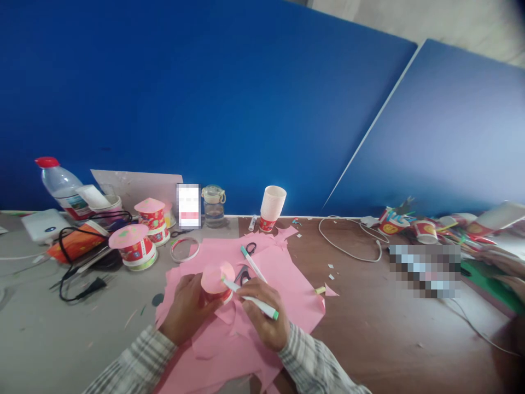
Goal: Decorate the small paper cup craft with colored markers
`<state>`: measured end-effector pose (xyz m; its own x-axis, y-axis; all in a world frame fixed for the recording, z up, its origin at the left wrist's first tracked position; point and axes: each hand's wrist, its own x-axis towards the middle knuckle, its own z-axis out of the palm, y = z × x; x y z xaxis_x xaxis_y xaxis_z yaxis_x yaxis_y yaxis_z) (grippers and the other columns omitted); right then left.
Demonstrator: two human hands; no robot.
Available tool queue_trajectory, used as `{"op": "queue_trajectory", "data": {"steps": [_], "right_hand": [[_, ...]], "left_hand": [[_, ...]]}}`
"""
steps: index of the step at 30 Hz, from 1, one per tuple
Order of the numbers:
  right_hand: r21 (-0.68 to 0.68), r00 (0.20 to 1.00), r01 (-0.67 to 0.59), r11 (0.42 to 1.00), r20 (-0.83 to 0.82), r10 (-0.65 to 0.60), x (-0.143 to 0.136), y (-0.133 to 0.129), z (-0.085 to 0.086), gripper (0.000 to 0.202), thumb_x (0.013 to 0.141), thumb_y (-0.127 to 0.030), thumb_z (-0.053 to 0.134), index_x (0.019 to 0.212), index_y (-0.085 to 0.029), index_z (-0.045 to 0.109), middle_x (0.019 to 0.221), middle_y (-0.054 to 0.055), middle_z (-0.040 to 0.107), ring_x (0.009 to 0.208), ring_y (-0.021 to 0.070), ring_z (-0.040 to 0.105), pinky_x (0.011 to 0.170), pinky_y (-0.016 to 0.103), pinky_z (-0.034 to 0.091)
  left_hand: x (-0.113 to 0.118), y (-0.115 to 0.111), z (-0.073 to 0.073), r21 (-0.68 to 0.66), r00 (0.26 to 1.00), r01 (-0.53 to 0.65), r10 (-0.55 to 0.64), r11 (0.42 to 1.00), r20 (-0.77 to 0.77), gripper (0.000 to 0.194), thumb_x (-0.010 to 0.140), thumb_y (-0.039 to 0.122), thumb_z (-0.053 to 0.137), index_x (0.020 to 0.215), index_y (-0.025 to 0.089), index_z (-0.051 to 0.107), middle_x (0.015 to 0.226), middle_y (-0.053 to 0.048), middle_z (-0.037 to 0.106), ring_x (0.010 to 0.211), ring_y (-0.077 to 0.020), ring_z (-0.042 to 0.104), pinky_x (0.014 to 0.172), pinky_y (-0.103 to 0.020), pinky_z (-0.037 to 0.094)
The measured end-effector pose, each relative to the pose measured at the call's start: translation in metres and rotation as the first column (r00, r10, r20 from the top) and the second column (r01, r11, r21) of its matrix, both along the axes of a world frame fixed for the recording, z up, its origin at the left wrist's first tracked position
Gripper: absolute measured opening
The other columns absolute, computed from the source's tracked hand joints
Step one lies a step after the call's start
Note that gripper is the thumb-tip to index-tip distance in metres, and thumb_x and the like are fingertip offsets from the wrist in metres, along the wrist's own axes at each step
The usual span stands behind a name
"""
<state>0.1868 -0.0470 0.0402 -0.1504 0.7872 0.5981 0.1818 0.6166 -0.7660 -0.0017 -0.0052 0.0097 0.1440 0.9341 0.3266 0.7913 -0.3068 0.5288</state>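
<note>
My left hand [189, 306] is closed around a red paper cup [217, 297] topped with a round pink paper lid [217, 277]. In my right hand [266, 314] is a white marker with a green end [262, 306]; its tip meets the pink lid or hovers just over it. Beneath both hands lie cut sheets of pink paper [283, 295]. A second marker with a teal cap [253, 264] rests on the paper, beside scissors [245, 273] partly hidden behind the cup and my right hand.
Two pink-topped paper cups [135, 254] stand at left, near a black cable [68, 298] and a plastic bottle [63, 189]. Behind the paper are a glass jar [214, 208] and stacked paper cups [273, 207]. At far right, another person's hand [502, 262] is near green paper [492, 287].
</note>
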Motion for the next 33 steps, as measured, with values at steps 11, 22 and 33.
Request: {"op": "queue_trajectory", "data": {"steps": [11,22,33], "right_hand": [[-0.032,0.999,0.017,0.999,-0.042,-0.019,0.0024,-0.0003,-0.0004,0.018,0.078,-0.016,0.054,0.088,-0.021,0.068,0.07,0.005,0.069,0.069,0.0231,0.064,0.067,0.035,0.051],[-0.031,0.992,0.064,0.997,-0.106,-0.067,0.003,-0.003,0.0015,0.017,0.076,-0.016,0.052,0.081,-0.019,0.069,0.064,0.004,0.064,0.06,0.0212,0.06,0.057,0.032,0.049],[0.037,0.998,0.021,0.999,-0.056,-0.019,0.0009,-0.004,0.0037,0.019,0.075,-0.012,0.054,0.084,-0.021,0.068,0.066,0.005,0.068,0.063,0.0223,0.062,0.062,0.035,0.05]], "left_hand": [[-0.002,-0.0006,-0.0039,0.01,1.0,0.011,-0.011,1.0,0.004,0.038,0.048,0.047,0.064,0.08,0.028,0.056,0.069,0.001,0.064,0.07,-0.0235,0.053,0.063,-0.037,0.043],[-0.0014,-0.0003,-0.0036,0.019,1.0,-0.009,0.009,1.0,-0.005,0.038,0.044,0.045,0.067,0.076,0.028,0.056,0.068,0.001,0.063,0.07,-0.0234,0.053,0.061,-0.036,0.044],[0.0018,-0.0011,0.004,-0.002,1.0,0.0,0.0,1.0,0.011,0.032,0.047,0.054,0.061,0.065,0.027,0.056,0.057,0.002,0.061,0.063,-0.0223,0.053,0.058,-0.035,0.043]]}}
